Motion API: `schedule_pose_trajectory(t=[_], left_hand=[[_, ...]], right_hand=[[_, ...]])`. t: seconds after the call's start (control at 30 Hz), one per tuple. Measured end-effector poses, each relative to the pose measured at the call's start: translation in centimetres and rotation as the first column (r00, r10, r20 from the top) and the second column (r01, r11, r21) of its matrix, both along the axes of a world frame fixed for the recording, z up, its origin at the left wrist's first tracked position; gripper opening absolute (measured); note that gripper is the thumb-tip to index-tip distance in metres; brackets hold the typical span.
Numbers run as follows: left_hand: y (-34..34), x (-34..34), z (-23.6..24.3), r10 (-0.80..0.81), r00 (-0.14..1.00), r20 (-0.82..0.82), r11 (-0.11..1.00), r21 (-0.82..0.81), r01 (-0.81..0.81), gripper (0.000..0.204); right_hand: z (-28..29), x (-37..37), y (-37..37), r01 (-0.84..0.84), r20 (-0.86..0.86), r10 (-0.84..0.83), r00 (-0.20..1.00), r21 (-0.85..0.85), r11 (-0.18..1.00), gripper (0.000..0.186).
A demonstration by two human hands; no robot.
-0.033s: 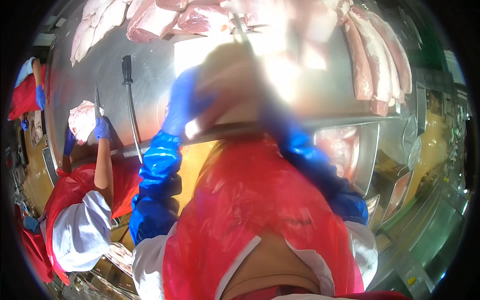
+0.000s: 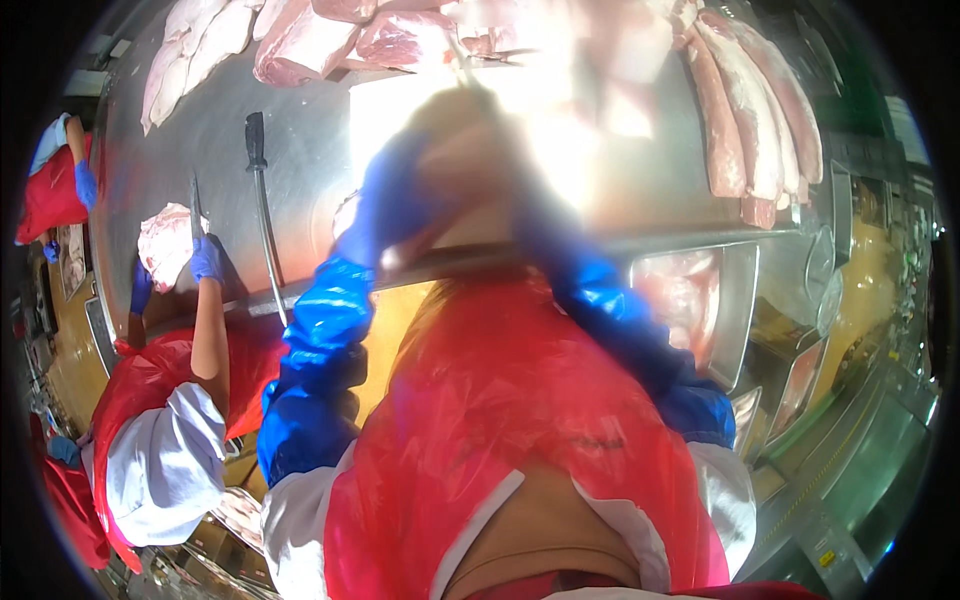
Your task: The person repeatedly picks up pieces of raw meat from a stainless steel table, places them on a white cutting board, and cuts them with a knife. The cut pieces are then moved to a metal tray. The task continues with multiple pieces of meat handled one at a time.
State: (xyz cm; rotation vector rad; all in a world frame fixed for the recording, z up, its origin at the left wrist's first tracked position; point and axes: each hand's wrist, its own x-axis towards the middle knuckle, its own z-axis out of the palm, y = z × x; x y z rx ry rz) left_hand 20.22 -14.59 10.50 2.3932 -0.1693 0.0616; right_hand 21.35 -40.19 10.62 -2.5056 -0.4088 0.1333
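Note:
My left hand (image 2: 395, 200) is on a blurred piece of meat (image 2: 458, 165) at the front of the steel table (image 2: 215, 140); its fingers are smeared by motion. My right hand (image 2: 540, 235) is at the meat's right, too blurred to show its grip. A long, pale shape like a blade (image 2: 462, 70) runs up from between my hands into the glare. A black-handled sharpening steel (image 2: 262, 215) lies to my left.
Meat cuts (image 2: 305, 45) line the back, with long loins (image 2: 745, 120) at right. A steel tray of meat (image 2: 680, 300) sits below the right edge. At left, a co-worker's gloved hand (image 2: 205, 260) holds a knife by meat; another person (image 2: 60, 180) stands farther back.
My left hand has shifted slightly right, and the blade-like shape a little left. Both hands stay blurred.

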Motion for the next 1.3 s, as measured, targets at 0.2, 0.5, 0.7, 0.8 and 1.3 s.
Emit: schedule_pose_trajectory(t=[0.2,0.5,0.7,0.8,1.3], left_hand=[[-3.7,0.4,-2.4,-0.020,0.989,-0.145,0.948,0.311,0.065,0.107],[-3.1,1.7,-1.9,0.040,0.991,-0.126,0.947,0.322,0.003,0.099],[-3.5,6.0,3.4,0.230,0.957,-0.176,0.954,0.237,-0.186,0.086],[-6.7,8.5,0.0,-0.001,0.999,0.041,0.934,0.358,-0.014,0.090],[-22.0,10.7,-4.7,-0.367,0.760,-0.536,0.563,-0.779,-0.277,0.088]], right_hand=[[2.4,-6.4,-4.9,-0.136,-0.350,0.027,0.936,-0.291,0.947,0.025],[-5.6,2.2,0.2,-0.094,-0.233,0.063,0.970,-0.124,0.988,0.031],[-1.7,-10.1,-14.6,-0.084,-0.450,-0.013,0.893,-0.194,0.977,0.022],[0.6,-11.7,-21.7,-0.069,-0.395,-0.029,0.918,-0.231,0.970,0.019],[-1.9,8.7,-19.9,0.456,-0.499,-0.086,0.863,0.693,0.559,0.034]])
